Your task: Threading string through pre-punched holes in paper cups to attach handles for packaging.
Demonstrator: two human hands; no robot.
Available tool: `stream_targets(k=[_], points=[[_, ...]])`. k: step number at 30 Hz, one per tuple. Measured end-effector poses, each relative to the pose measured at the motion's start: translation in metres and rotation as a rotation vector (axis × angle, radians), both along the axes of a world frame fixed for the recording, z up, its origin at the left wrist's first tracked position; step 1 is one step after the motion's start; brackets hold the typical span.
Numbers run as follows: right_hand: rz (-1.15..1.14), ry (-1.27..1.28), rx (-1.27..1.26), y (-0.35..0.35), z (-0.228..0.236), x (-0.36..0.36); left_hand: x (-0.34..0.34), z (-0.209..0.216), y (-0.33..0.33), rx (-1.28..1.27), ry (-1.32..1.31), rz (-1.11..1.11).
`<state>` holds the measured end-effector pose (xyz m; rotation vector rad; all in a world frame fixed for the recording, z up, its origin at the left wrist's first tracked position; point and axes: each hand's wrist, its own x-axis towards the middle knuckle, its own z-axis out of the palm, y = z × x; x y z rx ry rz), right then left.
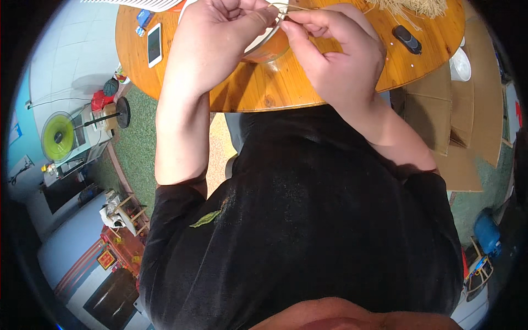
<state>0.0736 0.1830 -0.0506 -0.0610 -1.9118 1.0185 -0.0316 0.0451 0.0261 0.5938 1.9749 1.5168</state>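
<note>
At the top of the view both hands are raised over the near part of a round wooden table (242, 102). My left hand (212, 41) is closed, thumb and forefinger pinching a thin tan strand (300, 7). Facing it, my right hand (346, 55) pinches the same strand between thumb and fingertips. A small pale piece, perhaps a knot, shows between the fingertips; its details are too small to make out. Just below them is a round orange container (270, 52) with a pale rim, partly hidden by my left hand.
A white phone (155, 45) and a small blue packet (144, 19) lie on the table's left. At right are a dark oblong device (407, 39) and a bundle of tan strands (412, 6). Cardboard (429, 118) lies right of the table; a green fan (58, 136) stands left.
</note>
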Motion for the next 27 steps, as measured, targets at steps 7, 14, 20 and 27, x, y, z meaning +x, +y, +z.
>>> stream_targets(k=[7, 14, 20, 27], points=[[0.018, 0.060, 0.012, 0.000, -0.004, -0.007, -0.001, 0.001, 0.000, 0.019, -0.007, -0.024], [0.038, 0.034, 0.011, 0.000, -0.003, -0.011, -0.002, 0.003, 0.001, -0.030, -0.002, 0.031], [0.119, -0.108, -0.120, 0.004, 0.006, -0.011, 0.002, 0.003, 0.003, 0.014, 0.009, 0.006], [0.383, -0.431, -0.799, 0.014, 0.019, -0.007, 0.008, -0.002, 0.005, -0.009, 0.154, 0.023]])
